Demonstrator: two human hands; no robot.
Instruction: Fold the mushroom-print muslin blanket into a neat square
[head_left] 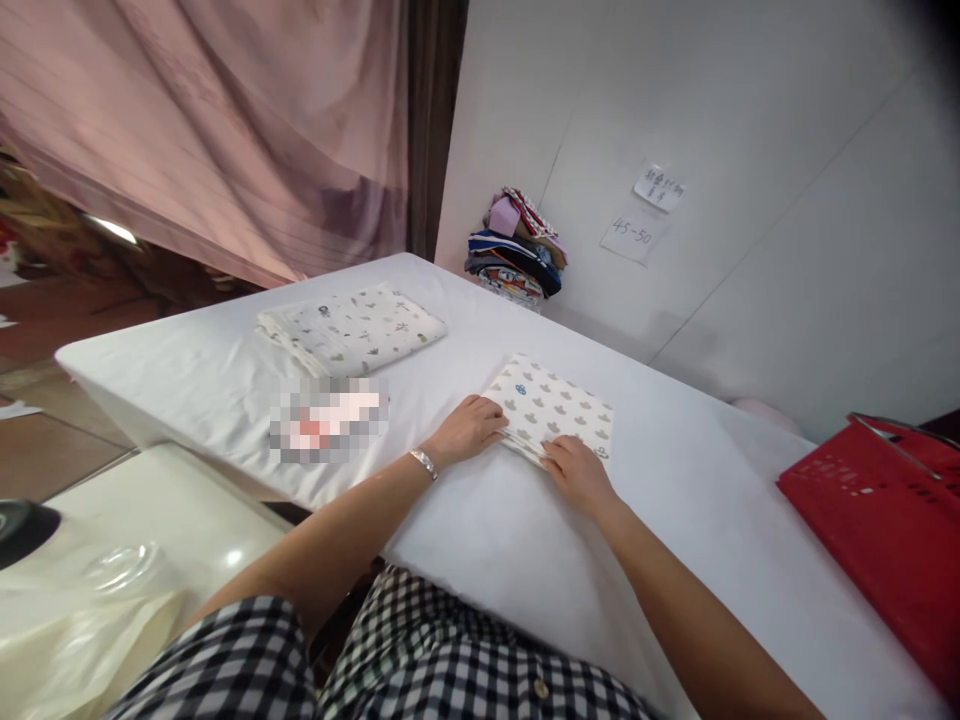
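Note:
A folded white cloth point(551, 405) printed with grey cloud-like shapes and a small blue motif lies on the white-covered table point(480, 510) in front of me. My left hand point(471, 430) is closed on its near left corner, the fingertips on the layered edge. Farther right along the same near edge, my right hand point(581, 475) grips the layers, its thumb hidden from view. Away to the left rests another folded white cloth point(360, 325), with green and grey plant-like prints. Nearer me than that cloth is a blurred-out pinkish item point(328, 420), whose kind I cannot make out.
A stack of folded fabrics point(517, 245) stands by the wall at the table's far side. At right is a red basket point(885, 510) with a handle. To my left, a cream surface point(202, 520) holds clear plastic point(90, 620). A pink curtain point(225, 120) hangs behind.

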